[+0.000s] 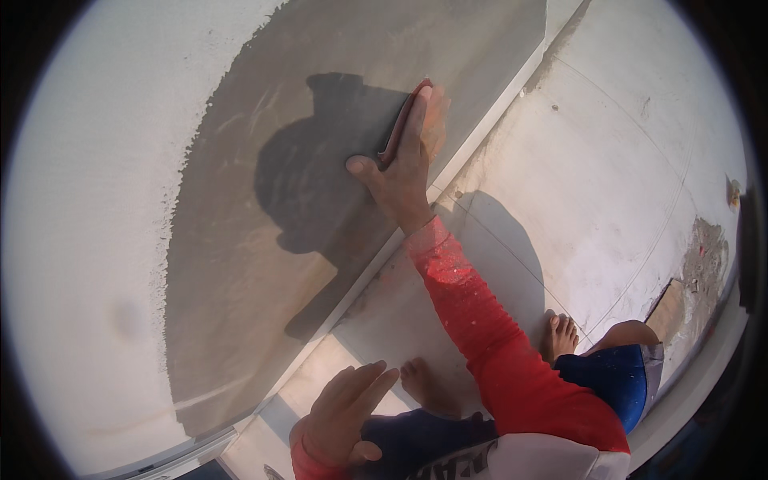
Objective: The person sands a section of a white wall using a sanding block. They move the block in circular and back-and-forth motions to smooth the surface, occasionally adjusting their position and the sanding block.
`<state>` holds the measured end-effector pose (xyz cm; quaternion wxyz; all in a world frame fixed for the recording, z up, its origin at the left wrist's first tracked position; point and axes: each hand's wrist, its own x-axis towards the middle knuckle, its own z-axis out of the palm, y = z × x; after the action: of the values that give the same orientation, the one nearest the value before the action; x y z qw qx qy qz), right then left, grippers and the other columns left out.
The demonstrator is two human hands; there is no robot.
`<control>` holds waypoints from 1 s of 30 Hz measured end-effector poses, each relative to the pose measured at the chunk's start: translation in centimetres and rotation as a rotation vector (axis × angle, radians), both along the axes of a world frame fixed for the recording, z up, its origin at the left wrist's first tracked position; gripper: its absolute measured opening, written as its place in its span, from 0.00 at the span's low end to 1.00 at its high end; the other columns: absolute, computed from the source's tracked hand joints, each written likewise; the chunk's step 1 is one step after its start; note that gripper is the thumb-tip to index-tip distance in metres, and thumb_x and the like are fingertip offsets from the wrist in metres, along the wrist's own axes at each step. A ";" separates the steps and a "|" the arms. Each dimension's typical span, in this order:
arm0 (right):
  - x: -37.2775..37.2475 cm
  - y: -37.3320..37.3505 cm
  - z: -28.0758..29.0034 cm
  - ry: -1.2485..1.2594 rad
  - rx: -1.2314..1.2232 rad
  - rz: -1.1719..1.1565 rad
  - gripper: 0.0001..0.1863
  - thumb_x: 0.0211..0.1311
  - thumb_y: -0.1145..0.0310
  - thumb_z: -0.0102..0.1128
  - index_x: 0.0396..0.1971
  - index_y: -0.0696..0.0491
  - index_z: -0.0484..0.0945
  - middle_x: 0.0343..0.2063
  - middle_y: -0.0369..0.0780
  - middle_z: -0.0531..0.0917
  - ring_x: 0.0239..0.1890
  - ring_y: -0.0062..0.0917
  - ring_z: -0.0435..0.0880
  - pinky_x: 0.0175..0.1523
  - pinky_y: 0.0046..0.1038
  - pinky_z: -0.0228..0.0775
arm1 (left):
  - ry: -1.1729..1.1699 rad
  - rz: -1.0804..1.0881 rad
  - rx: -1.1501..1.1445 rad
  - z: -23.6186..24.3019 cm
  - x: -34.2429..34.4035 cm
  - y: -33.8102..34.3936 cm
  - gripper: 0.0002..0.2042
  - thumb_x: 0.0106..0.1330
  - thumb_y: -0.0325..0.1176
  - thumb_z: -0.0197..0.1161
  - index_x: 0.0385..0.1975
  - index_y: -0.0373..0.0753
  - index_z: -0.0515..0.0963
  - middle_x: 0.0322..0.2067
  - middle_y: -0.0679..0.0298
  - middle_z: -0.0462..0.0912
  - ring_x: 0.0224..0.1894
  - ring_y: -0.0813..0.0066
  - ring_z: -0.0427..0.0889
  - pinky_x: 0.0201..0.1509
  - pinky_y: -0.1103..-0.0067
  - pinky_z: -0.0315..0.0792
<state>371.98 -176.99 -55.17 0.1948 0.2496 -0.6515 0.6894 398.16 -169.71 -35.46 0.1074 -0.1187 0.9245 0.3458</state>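
My right hand [406, 160] presses a folded piece of red sandpaper [401, 122] flat against a smooth grey patch [232, 200] on the wall. Its fingers lie stretched over the sheet, hiding most of it, while the thumb rests to the left on the grey surface. Low in the view, my left hand [342, 414] is held up near my body with its fingers extended and nothing in it. The grey patch has a ragged left border against the white wall [88, 240].
A pale ledge [480, 128] runs along the patch's right edge. Beyond it lies a light tiled floor [608, 176], where my bare feet [562, 336] stand. Rubble and a brown piece [666, 310] lie at the far right. My shadow falls over the patch.
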 end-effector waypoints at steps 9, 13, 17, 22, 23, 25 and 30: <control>14.9 -2.8 -1.1 -0.362 0.025 0.116 0.56 0.72 0.26 0.29 0.80 0.56 0.29 0.79 0.56 0.30 0.80 0.60 0.26 0.76 0.65 0.20 | -0.060 0.009 0.019 0.1 -4.0 2.8 0.50 0.72 0.74 0.24 0.57 0.30 0.79 0.50 0.40 0.84 0.54 0.40 0.85 0.61 0.54 0.76; 15.1 -3.2 -2.0 -0.328 -0.066 0.230 0.49 0.77 0.34 0.32 0.80 0.58 0.35 0.79 0.58 0.33 0.80 0.61 0.27 0.75 0.67 0.21 | -0.136 0.061 -0.057 0.3 -2.4 1.7 0.48 0.73 0.74 0.27 0.57 0.30 0.78 0.50 0.43 0.85 0.53 0.40 0.85 0.60 0.53 0.76; -7.6 1.7 -1.4 -0.446 -0.241 -0.008 0.41 0.81 0.40 0.31 0.76 0.60 0.48 0.65 0.47 0.52 0.68 0.38 0.51 0.73 0.40 0.43 | -0.143 0.185 -0.018 1.9 -0.9 2.6 0.41 0.68 0.68 0.43 0.56 0.32 0.80 0.50 0.44 0.85 0.51 0.42 0.86 0.56 0.57 0.79; -6.9 1.9 -4.5 -0.620 -0.285 -0.115 0.41 0.80 0.39 0.29 0.76 0.58 0.50 0.68 0.47 0.61 0.73 0.36 0.53 0.77 0.35 0.43 | -0.031 0.120 0.142 3.1 -2.3 2.9 0.36 0.67 0.64 0.61 0.52 0.30 0.82 0.49 0.41 0.85 0.49 0.40 0.86 0.52 0.60 0.81; -2.6 -0.4 -4.5 -0.648 -0.214 -0.181 0.43 0.80 0.37 0.28 0.79 0.58 0.46 0.75 0.50 0.57 0.81 0.39 0.46 0.81 0.36 0.37 | -0.046 0.114 0.077 2.8 -2.3 3.3 0.39 0.68 0.67 0.52 0.55 0.32 0.81 0.50 0.42 0.84 0.51 0.41 0.86 0.54 0.58 0.80; 13.6 -4.2 -5.3 -0.564 -0.080 -0.043 0.43 0.80 0.38 0.25 0.80 0.53 0.36 0.80 0.53 0.40 0.81 0.54 0.36 0.80 0.55 0.26 | -0.079 0.056 -0.024 1.1 -2.3 3.8 0.45 0.71 0.75 0.34 0.61 0.36 0.77 0.53 0.44 0.84 0.53 0.42 0.85 0.58 0.55 0.79; 17.9 -4.0 -8.5 -0.540 -0.058 0.162 0.45 0.80 0.39 0.29 0.80 0.58 0.34 0.79 0.55 0.33 0.80 0.58 0.31 0.77 0.59 0.24 | -0.149 0.065 -0.196 -0.2 -2.7 3.0 0.42 0.70 0.73 0.41 0.66 0.39 0.73 0.55 0.43 0.83 0.53 0.42 0.85 0.55 0.57 0.81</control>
<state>389.87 -180.95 -63.70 -0.0343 0.1026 -0.6378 0.7626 395.47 -166.67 -35.69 0.1525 -0.1837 0.9391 0.2473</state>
